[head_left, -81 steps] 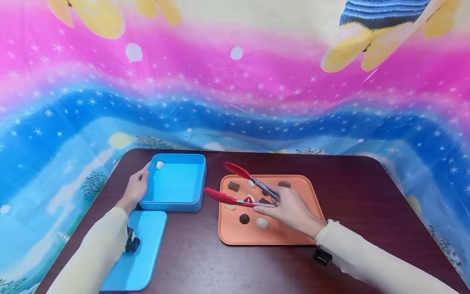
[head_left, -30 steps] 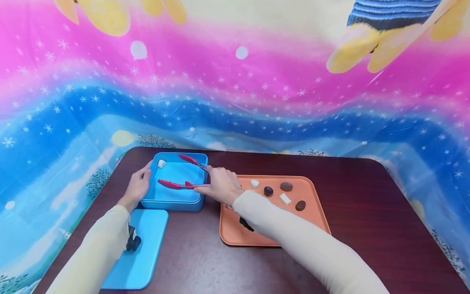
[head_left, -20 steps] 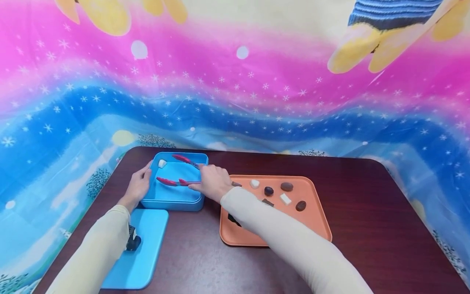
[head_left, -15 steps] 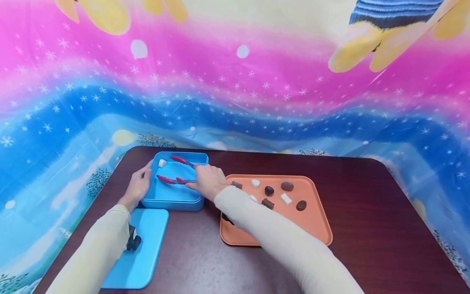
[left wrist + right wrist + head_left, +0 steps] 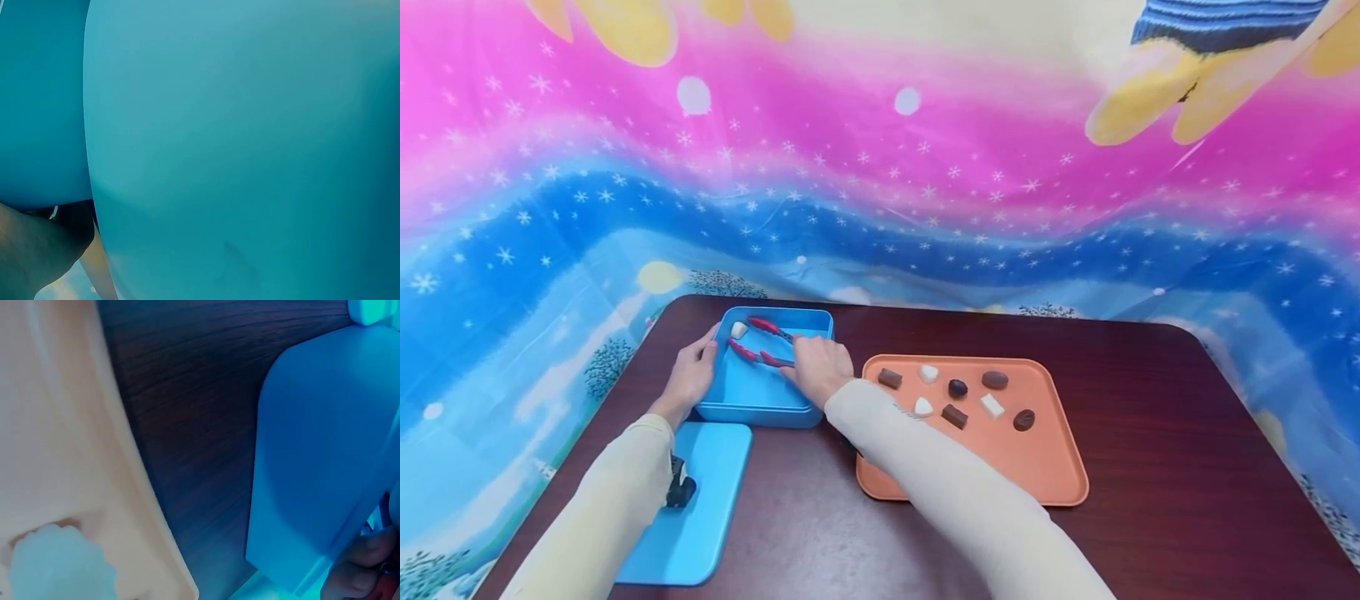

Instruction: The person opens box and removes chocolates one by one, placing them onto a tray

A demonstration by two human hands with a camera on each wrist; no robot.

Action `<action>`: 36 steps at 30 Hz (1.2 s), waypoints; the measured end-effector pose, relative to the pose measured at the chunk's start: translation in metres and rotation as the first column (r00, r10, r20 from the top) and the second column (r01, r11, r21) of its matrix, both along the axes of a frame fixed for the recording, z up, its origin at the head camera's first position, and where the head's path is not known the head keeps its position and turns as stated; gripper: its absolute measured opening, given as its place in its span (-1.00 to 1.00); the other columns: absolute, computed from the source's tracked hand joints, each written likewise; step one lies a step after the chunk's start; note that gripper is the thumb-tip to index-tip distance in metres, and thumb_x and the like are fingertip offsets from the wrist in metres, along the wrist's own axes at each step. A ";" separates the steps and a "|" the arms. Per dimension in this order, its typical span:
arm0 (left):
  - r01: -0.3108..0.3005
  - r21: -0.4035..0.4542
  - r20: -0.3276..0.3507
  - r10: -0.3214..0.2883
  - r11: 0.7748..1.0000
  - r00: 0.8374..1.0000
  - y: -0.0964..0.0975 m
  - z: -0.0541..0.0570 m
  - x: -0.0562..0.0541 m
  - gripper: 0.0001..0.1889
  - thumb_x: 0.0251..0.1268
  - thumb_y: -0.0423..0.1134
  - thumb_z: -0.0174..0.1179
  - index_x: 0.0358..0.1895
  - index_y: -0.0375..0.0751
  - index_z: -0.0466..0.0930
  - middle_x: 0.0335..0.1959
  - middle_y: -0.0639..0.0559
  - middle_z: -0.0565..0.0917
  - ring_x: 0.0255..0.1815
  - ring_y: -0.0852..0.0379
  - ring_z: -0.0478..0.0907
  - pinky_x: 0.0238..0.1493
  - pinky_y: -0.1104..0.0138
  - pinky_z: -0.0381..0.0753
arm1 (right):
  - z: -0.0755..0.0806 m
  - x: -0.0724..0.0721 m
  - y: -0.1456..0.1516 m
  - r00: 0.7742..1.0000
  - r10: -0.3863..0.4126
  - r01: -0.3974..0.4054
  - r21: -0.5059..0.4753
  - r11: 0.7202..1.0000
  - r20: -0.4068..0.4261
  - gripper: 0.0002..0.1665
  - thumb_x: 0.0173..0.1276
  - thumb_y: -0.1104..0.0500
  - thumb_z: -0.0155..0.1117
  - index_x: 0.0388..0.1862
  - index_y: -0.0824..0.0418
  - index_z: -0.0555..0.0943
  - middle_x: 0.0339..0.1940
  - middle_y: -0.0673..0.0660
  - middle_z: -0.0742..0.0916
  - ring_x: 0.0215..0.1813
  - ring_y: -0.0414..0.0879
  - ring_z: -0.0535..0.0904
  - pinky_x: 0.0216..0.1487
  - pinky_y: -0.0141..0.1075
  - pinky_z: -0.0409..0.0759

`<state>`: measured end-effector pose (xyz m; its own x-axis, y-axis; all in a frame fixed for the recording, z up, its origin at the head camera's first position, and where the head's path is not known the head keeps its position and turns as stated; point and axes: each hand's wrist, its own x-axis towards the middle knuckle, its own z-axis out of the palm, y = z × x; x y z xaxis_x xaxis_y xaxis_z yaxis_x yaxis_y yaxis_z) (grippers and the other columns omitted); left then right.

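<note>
In the head view my right hand (image 5: 822,367) grips a pair of tongs with red tips (image 5: 763,326). The tongs reach over the blue box (image 5: 760,416), their arms spread apart. A small white chocolate-like piece (image 5: 739,330) lies in the box's far left corner, close to the tips. I cannot tell whether the tips touch it. My left hand (image 5: 691,375) holds the box by its left wall, thumb near the rim. In the right wrist view, right-hand fingers (image 5: 365,553) show at the edge beside the box's outer wall (image 5: 325,437).
An orange tray (image 5: 985,467) bearing several brown and white chocolate-like pieces (image 5: 955,416) stands to the right; my right forearm crosses its front left part. The blue lid (image 5: 718,492) lies in front of the box, under my left wrist. A printed cloth (image 5: 880,208) hangs behind the table.
My right hand has carried the tongs left from above the tray into the box. Lately their tips have come nearer the white piece and each other. My left hand stays at the box.
</note>
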<state>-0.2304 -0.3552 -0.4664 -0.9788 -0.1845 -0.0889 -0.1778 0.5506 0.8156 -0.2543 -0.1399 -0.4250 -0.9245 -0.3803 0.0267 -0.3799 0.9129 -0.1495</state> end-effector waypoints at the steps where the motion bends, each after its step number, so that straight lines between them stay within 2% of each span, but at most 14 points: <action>1: -0.002 -0.003 -0.001 0.002 1.000 1.000 0.000 0.000 0.000 -0.44 0.73 -0.03 -0.41 0.66 0.01 -0.15 0.67 -0.23 -0.04 0.67 -0.39 -0.14 0.60 -0.31 -0.06 | 0.000 0.000 -0.001 1.000 -0.001 0.001 0.005 1.000 -0.004 -0.49 0.31 -0.32 0.35 -0.04 0.03 0.67 -0.56 -0.04 0.64 -0.47 -0.19 0.59 -0.41 -0.34 0.69; 10: -0.001 -0.009 0.026 0.001 1.000 1.000 0.003 0.003 0.002 -0.43 0.72 0.01 -0.44 0.66 0.04 -0.18 0.68 -0.22 -0.05 0.66 -0.40 -0.11 0.57 -0.33 -0.01 | 0.001 0.001 -0.003 0.999 0.030 -0.029 0.031 0.999 -0.027 -0.54 0.36 -0.30 0.32 -0.09 0.03 0.68 -0.44 -0.04 0.72 -0.43 -0.20 0.61 -0.34 -0.33 0.73; 16: 0.009 -0.018 0.015 -0.008 1.000 1.000 0.004 0.003 0.002 -0.43 0.72 0.01 -0.44 0.66 0.04 -0.19 0.68 -0.23 -0.04 0.66 -0.39 -0.11 0.59 -0.32 -0.02 | 0.002 0.001 0.006 1.000 0.027 -0.027 -0.021 0.999 -0.004 -0.56 0.34 -0.30 0.34 -0.19 0.03 0.66 -0.58 -0.05 0.61 -0.49 -0.19 0.55 -0.41 -0.34 0.67; 19: 0.011 -0.018 0.016 -0.011 1.000 1.000 0.003 0.005 0.003 -0.43 0.72 0.01 -0.44 0.66 0.04 -0.20 0.68 -0.24 -0.04 0.66 -0.40 -0.12 0.58 -0.33 -0.02 | 0.005 0.003 0.011 0.999 0.035 -0.034 -0.052 0.998 0.010 -0.56 0.34 -0.29 0.34 -0.11 0.02 0.67 -0.53 -0.05 0.64 -0.46 -0.18 0.56 -0.40 -0.34 0.66; 26: 0.015 -0.025 0.005 -0.015 1.000 1.000 -0.001 0.009 0.004 -0.43 0.72 0.01 -0.45 0.66 0.02 -0.20 0.67 -0.27 -0.04 0.65 -0.42 -0.11 0.57 -0.33 0.01 | 0.015 0.010 0.023 0.996 0.082 -0.074 -0.172 0.982 0.044 -0.43 0.39 -0.26 0.31 0.22 0.02 0.66 -0.32 -0.02 0.77 -0.39 -0.18 0.61 -0.43 -0.32 0.66; 32: 0.014 -0.021 0.022 -0.013 1.000 1.000 0.000 0.007 0.004 -0.43 0.72 0.00 -0.44 0.66 0.00 -0.19 0.67 -0.27 -0.03 0.65 -0.42 -0.10 0.57 -0.34 0.01 | 0.018 0.017 0.036 0.993 0.105 -0.093 -0.202 0.975 0.050 -0.35 0.40 -0.27 0.28 0.36 -0.01 0.59 -0.19 0.01 0.82 -0.32 -0.16 0.69 -0.46 -0.34 0.66; 36: 0.015 -0.018 0.011 -0.015 1.000 1.000 0.000 0.004 0.003 -0.43 0.73 -0.01 -0.44 0.66 -0.02 -0.17 0.66 -0.28 -0.03 0.65 -0.42 -0.10 0.57 -0.33 -0.01 | 0.020 0.022 0.046 0.994 0.099 -0.089 -0.213 0.973 0.039 -0.32 0.39 -0.28 0.29 0.38 -0.03 0.58 -0.26 0.01 0.81 -0.35 -0.15 0.68 -0.49 -0.34 0.64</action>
<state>-0.2277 -0.3554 -0.4621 -0.9805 -0.1712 -0.0962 -0.1781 0.5683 0.8033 -0.2325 -0.0937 -0.4053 -0.8871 -0.4560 0.0710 -0.4497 0.8193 -0.3556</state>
